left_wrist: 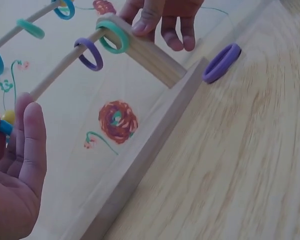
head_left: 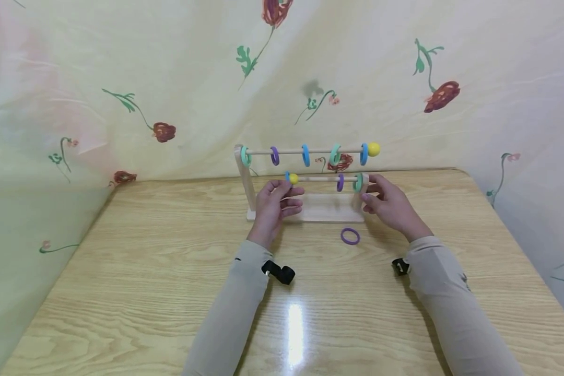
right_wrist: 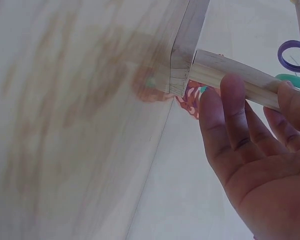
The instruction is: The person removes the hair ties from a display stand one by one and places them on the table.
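My left hand [head_left: 271, 209] pinches a small blue ring [left_wrist: 5, 128] between thumb and fingers, right at the yellow ball [head_left: 293, 179] on the free end of the lower rod [head_left: 317, 179]. The other fingers are spread. A purple ring [head_left: 340, 183] and a mint ring [head_left: 357, 182] hang on that rod, the mint one close to the short post. My right hand [head_left: 391, 204] grips the short wooden post [right_wrist: 240, 77] of the stand, thumb on one side and fingers on the other. On the table, in front of the stand's base [head_left: 329, 208], lies a loose purple ring [head_left: 350, 236].
The tall post [head_left: 246, 177] carries an upper rod [head_left: 289, 152] with several blue, mint and purple rings and a yellow ball [head_left: 373, 150] at its right end. A flower-patterned cloth [head_left: 207, 94] hangs behind the wooden table [head_left: 160, 271].
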Demonstrator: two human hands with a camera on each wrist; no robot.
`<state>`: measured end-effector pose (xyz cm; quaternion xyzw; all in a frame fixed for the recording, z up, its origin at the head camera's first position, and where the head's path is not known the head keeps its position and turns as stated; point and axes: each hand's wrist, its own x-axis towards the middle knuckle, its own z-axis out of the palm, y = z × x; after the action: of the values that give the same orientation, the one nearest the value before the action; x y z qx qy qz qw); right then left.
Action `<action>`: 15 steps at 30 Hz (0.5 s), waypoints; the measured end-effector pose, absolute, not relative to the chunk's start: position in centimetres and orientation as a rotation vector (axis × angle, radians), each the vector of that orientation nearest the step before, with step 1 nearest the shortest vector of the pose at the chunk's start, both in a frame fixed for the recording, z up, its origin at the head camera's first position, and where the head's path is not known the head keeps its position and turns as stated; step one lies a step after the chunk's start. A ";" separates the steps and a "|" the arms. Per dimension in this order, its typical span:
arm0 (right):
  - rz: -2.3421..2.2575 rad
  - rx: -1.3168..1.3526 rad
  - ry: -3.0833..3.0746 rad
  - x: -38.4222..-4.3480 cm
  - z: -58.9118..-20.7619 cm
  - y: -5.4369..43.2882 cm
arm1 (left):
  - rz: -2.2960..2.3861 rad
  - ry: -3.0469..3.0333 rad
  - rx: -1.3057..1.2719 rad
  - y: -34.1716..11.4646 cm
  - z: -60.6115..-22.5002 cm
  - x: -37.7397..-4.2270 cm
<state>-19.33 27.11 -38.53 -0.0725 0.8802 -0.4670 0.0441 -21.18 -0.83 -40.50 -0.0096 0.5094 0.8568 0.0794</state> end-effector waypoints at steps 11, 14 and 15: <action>-1.438 -0.233 2.691 -19.6 -38.6 27.4 | 2.522 1.577 -0.120 -1.0 -40.8 -21.9; -1.433 -0.225 2.684 -19.7 -38.6 27.4 | 2.523 1.603 -0.115 -1.2 -40.8 -21.9; -1.433 -0.225 2.681 -19.8 -38.6 27.4 | 2.522 1.617 -0.107 -1.2 -40.8 -21.9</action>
<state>-19.79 27.35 -38.60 -0.0736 0.8785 -0.4697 0.0466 -21.88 -1.23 -40.78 -0.0358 0.5380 0.8391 0.0718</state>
